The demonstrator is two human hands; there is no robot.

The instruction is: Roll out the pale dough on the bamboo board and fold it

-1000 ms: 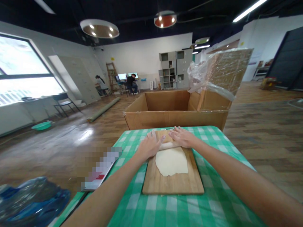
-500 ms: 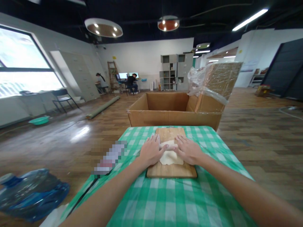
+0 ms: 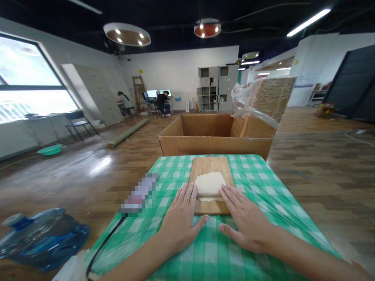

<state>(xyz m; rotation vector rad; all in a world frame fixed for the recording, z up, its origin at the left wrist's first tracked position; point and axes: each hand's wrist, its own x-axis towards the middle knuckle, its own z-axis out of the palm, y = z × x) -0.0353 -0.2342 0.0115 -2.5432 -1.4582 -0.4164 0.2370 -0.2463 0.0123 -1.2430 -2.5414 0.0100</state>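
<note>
at far left, a see-through blue plastic water jug [image 3: 43,240] lies beside the green-and-white checked worktop [image 3: 258,175], its walls creased and glossy. next comes a thin black cable [image 3: 102,240], curving up to a flat oblong device [image 3: 140,193] whose surface is blurred out; it sits near the worktop's left edge, perhaps to leave the middle free.

the left hand [image 3: 181,218] is open and flat, its fingers laid over the left end of a pale, slim cylindrical rolling pin [image 3: 208,192], thumb off to the side. the pin lies crosswise on a soft, cream-coloured sheet of dough [image 3: 209,180], smooth and thin with an uneven outline. under the dough is a tan rectangular wooden board [image 3: 209,164], seemingly there as a firm, smooth base; its grain runs lengthwise.

the right hand [image 3: 247,218] is likewise open, fingers straight on the pin's right part, thumb apart. neither hand wraps around the pin; flat fingers near both ends probably let it turn and share pressure evenly.
</note>
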